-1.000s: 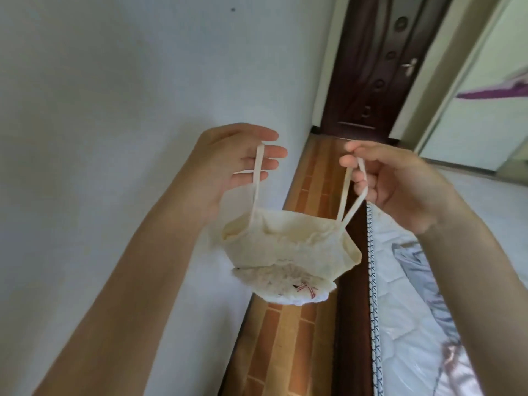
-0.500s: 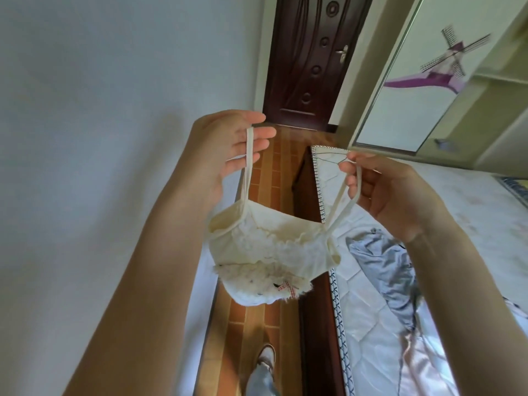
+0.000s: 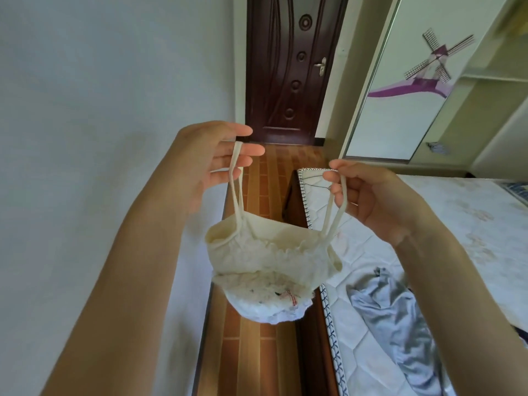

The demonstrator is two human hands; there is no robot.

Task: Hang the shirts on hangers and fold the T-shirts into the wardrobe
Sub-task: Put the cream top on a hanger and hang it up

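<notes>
Hands (image 3: 288, 178) dangle cream top (image 3: 271, 258) above bed (image 3: 457, 224), grey garment (image 3: 400, 315).

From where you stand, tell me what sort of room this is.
Most likely a bedroom: a bare quilted mattress lies on the right, a wardrobe with a windmill-decorated sliding door stands beyond it, and a dark wooden door closes the far end.

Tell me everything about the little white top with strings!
The cream camisole looks soft, with two thin straps, a frilly lace edge and a small red bow near the bottom. It hangs bunched in the air above the floor beside the bed. The left hand holds one strap, the right hand pinches the other. Nothing else touches it.
</notes>
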